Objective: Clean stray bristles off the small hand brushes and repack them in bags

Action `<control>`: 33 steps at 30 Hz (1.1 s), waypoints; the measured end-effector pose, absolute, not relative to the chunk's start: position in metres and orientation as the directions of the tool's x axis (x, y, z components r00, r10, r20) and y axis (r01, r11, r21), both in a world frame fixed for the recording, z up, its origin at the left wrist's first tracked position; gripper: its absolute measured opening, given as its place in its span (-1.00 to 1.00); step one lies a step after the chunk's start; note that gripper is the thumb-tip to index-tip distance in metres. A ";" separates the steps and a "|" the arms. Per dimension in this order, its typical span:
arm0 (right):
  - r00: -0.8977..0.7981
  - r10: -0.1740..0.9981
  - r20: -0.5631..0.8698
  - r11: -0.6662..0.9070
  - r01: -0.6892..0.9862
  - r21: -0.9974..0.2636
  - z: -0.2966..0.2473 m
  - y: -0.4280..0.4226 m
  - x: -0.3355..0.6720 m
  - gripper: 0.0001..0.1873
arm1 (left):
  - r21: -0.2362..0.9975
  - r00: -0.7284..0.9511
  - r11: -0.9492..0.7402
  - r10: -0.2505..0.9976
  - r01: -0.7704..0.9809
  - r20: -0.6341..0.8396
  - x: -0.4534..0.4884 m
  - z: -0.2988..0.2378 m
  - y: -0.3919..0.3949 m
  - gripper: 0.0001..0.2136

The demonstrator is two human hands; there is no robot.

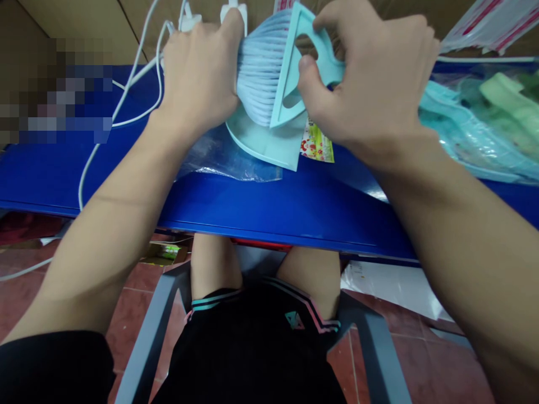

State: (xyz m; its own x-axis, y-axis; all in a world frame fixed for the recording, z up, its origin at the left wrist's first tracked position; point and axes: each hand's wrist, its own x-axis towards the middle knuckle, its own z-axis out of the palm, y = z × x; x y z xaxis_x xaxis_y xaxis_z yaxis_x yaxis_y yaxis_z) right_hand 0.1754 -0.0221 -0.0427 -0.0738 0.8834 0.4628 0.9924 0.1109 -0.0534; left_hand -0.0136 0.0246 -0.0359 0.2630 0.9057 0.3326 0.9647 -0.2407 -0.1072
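My left hand (200, 78) is closed round the pale blue bristles of a small hand brush (261, 73), pressing them together. My right hand (370, 73) grips the brush's light blue plastic handle (314, 42) between thumb and fingers. Under the brush lies a matching light blue dustpan (263, 143), resting on the blue table (269, 207). A colourful printed label card (316, 143) pokes out beside the dustpan. A clear plastic bag (227, 163) lies flat below the dustpan near the table's front edge.
White cables (126, 95) loop across the table's left side. Bagged blue and green plastic goods (475, 118) pile up at the right. Cardboard stands behind the table. Below are my knees, a grey chair frame (155, 331) and red floor tiles with papers.
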 end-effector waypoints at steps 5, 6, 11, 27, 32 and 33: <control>-0.060 0.881 0.469 0.105 0.992 -0.071 -0.041 -0.023 0.175 -0.37 | -0.108 0.265 -0.243 0.896 0.964 0.355 -0.014 -0.037 0.024 -0.40; -0.059 0.885 0.462 0.105 0.992 -0.074 -0.040 -0.023 0.176 -0.37 | -0.110 0.268 -0.244 0.894 0.964 0.359 -0.014 -0.037 0.024 -0.40; -0.060 0.900 0.432 0.089 0.995 -0.048 -0.038 -0.024 0.180 -0.33 | -0.121 0.266 -0.239 0.900 0.964 0.345 -0.013 -0.037 0.020 -0.44; -0.090 0.878 0.470 0.154 0.983 -0.101 -0.039 -0.020 0.189 -0.43 | -0.049 0.291 -0.291 0.905 0.956 0.311 -0.018 -0.036 0.019 -0.48; -0.096 0.880 0.465 0.168 0.979 -0.116 -0.040 -0.021 0.190 -0.38 | -0.033 0.301 -0.307 0.896 0.951 0.325 -0.019 -0.037 0.020 -0.48; -0.089 0.882 0.463 0.166 0.978 -0.129 -0.040 -0.021 0.190 -0.37 | -0.025 0.304 -0.314 0.895 0.949 0.327 -0.019 -0.037 0.020 -0.48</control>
State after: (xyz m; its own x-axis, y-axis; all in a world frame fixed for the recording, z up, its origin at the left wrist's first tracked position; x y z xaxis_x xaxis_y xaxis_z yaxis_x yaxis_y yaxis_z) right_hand 0.1903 -0.0215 -0.0400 -0.0888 0.8817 0.4634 0.9776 0.1662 -0.1290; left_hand -0.0187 0.0204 -0.0371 0.3041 0.8947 0.3273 0.9493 -0.3135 -0.0250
